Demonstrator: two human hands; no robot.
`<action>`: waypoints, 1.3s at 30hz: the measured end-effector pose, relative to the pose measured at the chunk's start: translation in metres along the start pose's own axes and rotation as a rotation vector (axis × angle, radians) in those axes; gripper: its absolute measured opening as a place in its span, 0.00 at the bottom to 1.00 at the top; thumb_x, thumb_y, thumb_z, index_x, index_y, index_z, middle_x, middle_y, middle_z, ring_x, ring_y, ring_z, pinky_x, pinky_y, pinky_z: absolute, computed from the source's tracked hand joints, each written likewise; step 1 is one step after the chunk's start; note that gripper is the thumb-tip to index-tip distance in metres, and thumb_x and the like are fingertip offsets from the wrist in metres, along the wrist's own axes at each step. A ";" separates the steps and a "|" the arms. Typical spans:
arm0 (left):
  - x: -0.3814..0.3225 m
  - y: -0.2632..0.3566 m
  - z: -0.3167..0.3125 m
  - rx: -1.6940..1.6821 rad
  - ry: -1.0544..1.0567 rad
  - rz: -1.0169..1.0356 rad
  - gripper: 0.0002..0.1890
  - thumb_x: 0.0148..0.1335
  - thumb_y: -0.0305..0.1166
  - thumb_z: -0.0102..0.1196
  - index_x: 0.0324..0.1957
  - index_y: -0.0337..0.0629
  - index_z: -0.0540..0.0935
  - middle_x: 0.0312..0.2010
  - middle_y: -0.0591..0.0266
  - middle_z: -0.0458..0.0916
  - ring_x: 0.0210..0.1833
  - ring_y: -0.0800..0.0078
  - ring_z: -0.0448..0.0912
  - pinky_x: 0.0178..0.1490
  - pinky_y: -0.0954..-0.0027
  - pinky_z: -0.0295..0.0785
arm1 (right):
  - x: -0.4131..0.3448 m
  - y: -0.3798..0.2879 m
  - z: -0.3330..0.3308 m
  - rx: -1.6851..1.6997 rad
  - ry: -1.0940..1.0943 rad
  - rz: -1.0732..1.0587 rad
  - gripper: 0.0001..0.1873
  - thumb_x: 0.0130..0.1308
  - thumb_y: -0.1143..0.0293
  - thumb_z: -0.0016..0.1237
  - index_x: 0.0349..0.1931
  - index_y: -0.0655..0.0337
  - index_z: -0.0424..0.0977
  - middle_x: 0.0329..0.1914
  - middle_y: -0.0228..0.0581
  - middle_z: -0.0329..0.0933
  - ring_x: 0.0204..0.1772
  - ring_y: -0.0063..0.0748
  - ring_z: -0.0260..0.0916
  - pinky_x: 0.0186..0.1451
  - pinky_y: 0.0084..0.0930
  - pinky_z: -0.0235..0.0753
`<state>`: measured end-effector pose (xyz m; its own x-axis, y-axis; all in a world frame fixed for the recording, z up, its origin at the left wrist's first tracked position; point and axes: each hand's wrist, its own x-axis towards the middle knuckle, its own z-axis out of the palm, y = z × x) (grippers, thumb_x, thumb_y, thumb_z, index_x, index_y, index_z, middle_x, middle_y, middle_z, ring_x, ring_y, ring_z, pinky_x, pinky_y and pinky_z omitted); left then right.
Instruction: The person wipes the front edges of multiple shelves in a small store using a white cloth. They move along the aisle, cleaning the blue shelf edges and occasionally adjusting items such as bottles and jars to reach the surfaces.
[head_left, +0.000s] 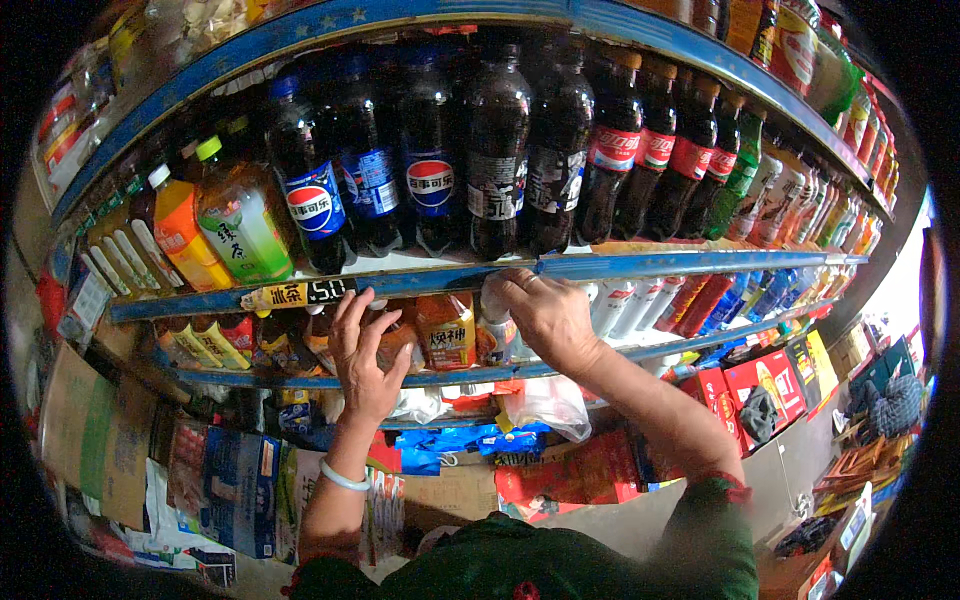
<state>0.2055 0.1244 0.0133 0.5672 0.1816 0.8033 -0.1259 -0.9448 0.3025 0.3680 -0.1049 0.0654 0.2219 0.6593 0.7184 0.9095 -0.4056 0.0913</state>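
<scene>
My left hand is raised before the lower drink shelf, fingers apart and nothing seen in them. Its fingertips come up near the blue shelf edge, beside a price strip. Amber drink bottles stand just behind it. At the same shelf edge, my right hand bends its fingers downward over a pale, translucent thing, above a bottle with a printed label. Whether the fingers grip that thing is hidden. A ring is on this hand, and a pale bangle circles the left wrist.
Above the edge stand large Pepsi bottles, Coca-Cola bottles and a green tea bottle. White cans line the lower shelf at right. Below are a plastic bag, cartons and red boxes.
</scene>
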 end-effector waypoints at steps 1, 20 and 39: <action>0.000 -0.003 -0.002 0.004 0.000 -0.001 0.23 0.56 0.29 0.68 0.56 0.47 0.83 0.72 0.56 0.68 0.78 0.49 0.60 0.77 0.46 0.55 | -0.001 0.006 0.000 -0.047 -0.034 -0.026 0.13 0.61 0.68 0.53 0.47 0.51 0.78 0.49 0.35 0.80 0.36 0.39 0.83 0.37 0.37 0.82; 0.001 -0.003 -0.004 -0.071 0.009 -0.008 0.18 0.55 0.30 0.68 0.49 0.46 0.84 0.70 0.54 0.68 0.77 0.48 0.60 0.77 0.48 0.55 | -0.065 0.033 -0.058 0.997 0.173 0.699 0.06 0.71 0.78 0.56 0.45 0.68 0.81 0.34 0.33 0.83 0.29 0.17 0.73 0.31 0.18 0.72; 0.003 0.003 0.008 -0.043 0.055 -0.034 0.14 0.55 0.28 0.68 0.45 0.45 0.84 0.70 0.54 0.67 0.78 0.47 0.57 0.78 0.44 0.55 | -0.016 0.009 -0.002 0.123 0.267 0.242 0.12 0.63 0.74 0.54 0.46 0.48 0.81 0.50 0.32 0.84 0.36 0.42 0.84 0.32 0.37 0.83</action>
<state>0.2129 0.1198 0.0126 0.5263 0.2294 0.8188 -0.1427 -0.9255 0.3510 0.3725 -0.1202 0.0559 0.3505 0.3594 0.8649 0.8810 -0.4398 -0.1743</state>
